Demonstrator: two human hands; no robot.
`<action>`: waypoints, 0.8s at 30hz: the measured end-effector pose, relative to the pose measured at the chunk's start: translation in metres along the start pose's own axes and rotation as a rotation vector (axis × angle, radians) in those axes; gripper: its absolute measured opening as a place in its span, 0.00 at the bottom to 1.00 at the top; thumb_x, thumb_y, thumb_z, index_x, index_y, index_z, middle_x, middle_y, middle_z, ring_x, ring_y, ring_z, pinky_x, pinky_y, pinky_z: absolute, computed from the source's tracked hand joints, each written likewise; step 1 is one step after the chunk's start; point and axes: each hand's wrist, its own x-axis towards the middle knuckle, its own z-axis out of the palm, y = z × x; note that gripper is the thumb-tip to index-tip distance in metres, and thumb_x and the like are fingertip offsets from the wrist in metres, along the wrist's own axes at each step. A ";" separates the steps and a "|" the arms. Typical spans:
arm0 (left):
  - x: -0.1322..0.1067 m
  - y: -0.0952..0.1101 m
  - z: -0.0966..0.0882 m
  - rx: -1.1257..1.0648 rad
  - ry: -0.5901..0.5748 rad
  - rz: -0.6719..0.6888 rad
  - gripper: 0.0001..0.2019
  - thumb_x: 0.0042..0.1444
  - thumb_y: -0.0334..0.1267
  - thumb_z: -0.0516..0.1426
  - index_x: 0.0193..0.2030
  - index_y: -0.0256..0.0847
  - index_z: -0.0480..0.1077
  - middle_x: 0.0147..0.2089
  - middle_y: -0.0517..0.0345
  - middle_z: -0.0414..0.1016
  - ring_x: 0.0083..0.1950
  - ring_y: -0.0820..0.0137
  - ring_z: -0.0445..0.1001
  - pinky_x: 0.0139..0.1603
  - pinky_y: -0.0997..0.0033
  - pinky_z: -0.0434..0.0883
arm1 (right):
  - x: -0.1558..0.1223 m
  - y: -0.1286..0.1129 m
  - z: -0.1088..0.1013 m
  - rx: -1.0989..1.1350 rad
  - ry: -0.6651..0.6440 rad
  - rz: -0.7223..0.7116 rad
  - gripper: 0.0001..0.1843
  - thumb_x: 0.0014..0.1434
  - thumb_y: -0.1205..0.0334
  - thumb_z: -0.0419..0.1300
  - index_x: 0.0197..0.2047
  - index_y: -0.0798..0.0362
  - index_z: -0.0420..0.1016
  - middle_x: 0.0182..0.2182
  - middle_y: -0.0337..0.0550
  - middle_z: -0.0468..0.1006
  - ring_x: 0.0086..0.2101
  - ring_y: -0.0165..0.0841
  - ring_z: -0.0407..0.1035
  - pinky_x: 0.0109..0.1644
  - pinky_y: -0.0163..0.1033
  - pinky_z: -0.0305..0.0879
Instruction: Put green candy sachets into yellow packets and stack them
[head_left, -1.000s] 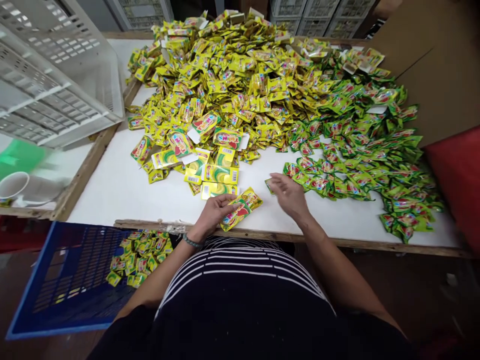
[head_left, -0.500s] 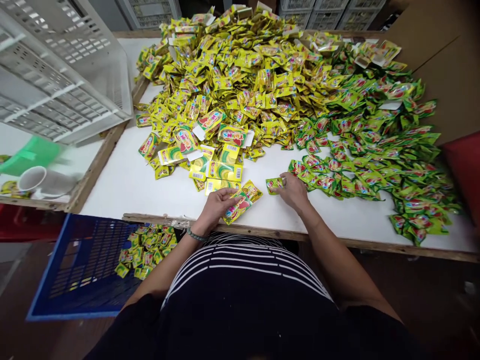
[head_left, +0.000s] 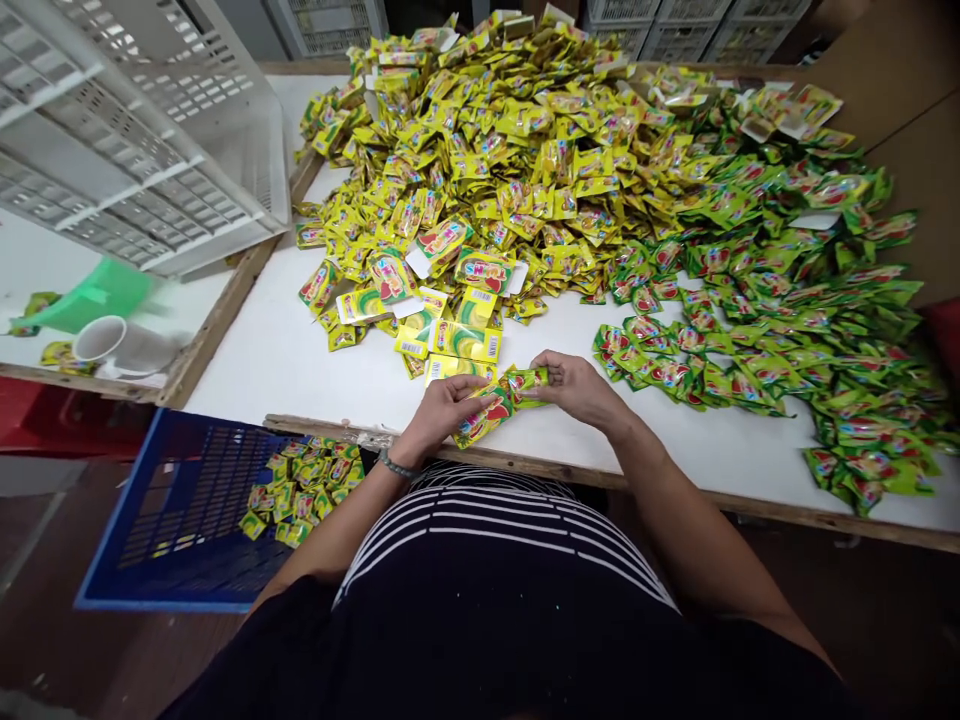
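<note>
Near the table's front edge, my left hand (head_left: 444, 412) pinches a small yellow-green printed carton (head_left: 486, 420) with a red fruit picture. The carton lies tilted, its upper right end towards my other hand. My right hand (head_left: 579, 392) has its fingertips closed on a green candy packet (head_left: 531, 382). That packet touches the carton's upper right end; whether part of it is inside I cannot tell. Several flat yellow cartons (head_left: 465, 342) lie just beyond my left hand. Green packets (head_left: 675, 375) spread out to the right of my right hand.
A big heap of yellow packets (head_left: 517, 150) covers the back of the white table (head_left: 240, 345). On the left stand a white crate (head_left: 172, 170) and a white cup (head_left: 127, 345). Below the edge, a blue basket (head_left: 187, 500) holds packets. A wooden strip (head_left: 300, 427) borders the table.
My right hand has brought the green packet left, from the bare tabletop up to the carton's end. My left hand still holds the carton. The view has shifted slightly left.
</note>
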 end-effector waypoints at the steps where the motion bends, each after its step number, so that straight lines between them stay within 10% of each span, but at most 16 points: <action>1: -0.001 0.000 0.000 -0.001 -0.009 0.001 0.23 0.37 0.44 0.73 0.40 0.36 0.78 0.27 0.57 0.79 0.30 0.67 0.77 0.32 0.71 0.72 | 0.002 -0.003 0.000 -0.057 -0.018 -0.006 0.18 0.45 0.46 0.69 0.32 0.48 0.74 0.22 0.35 0.73 0.26 0.34 0.68 0.28 0.38 0.63; 10: -0.001 -0.002 -0.005 0.002 -0.030 0.009 0.24 0.34 0.43 0.73 0.39 0.36 0.79 0.31 0.56 0.81 0.33 0.66 0.79 0.35 0.70 0.74 | 0.007 -0.022 0.003 -0.116 -0.194 -0.113 0.15 0.47 0.57 0.67 0.41 0.47 0.79 0.27 0.35 0.75 0.29 0.31 0.67 0.34 0.38 0.65; 24: -0.003 -0.004 -0.002 -0.280 0.060 0.082 0.27 0.34 0.38 0.74 0.44 0.36 0.77 0.39 0.56 0.83 0.38 0.69 0.80 0.49 0.66 0.75 | -0.005 -0.034 0.033 -0.186 0.321 -0.295 0.12 0.55 0.55 0.63 0.42 0.48 0.75 0.39 0.45 0.82 0.39 0.40 0.76 0.47 0.48 0.72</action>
